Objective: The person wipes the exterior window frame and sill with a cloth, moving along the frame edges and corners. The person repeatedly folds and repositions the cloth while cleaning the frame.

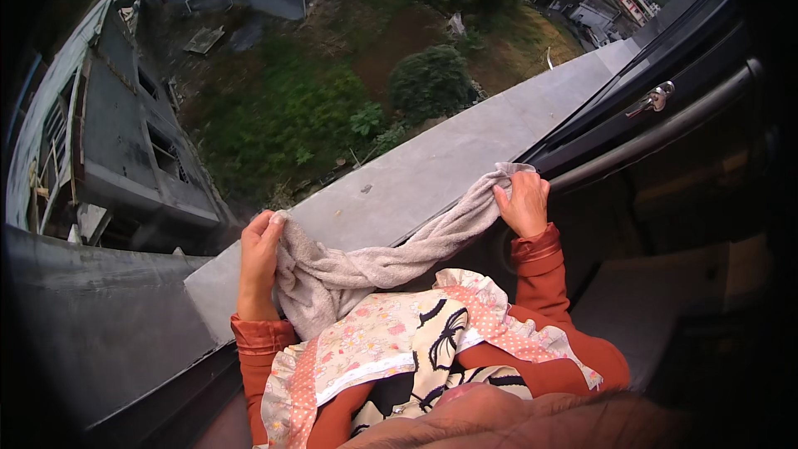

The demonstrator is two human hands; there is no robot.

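Note:
A pale greyish-pink terry towel (386,265) stretches between both of my hands, twisted along its middle and right part. My left hand (259,255) pinches its left end, where the cloth hangs in loose folds. With my right hand (525,202) I grip the narrow far end, beside the dark window frame. Below the towel lies a smooth grey window ledge (430,143); whether the cloth touches it is hard to tell. A floral apron (368,327) with ruffled, dotted straps covers my chest just under the towel.
A dark window sash (698,96) with a metal latch (651,100) and a metal rail (661,131) stand to the right. Beyond the ledge's outer edge is a long drop to a green yard (287,100). A grey wall (112,305) borders the ledge at left.

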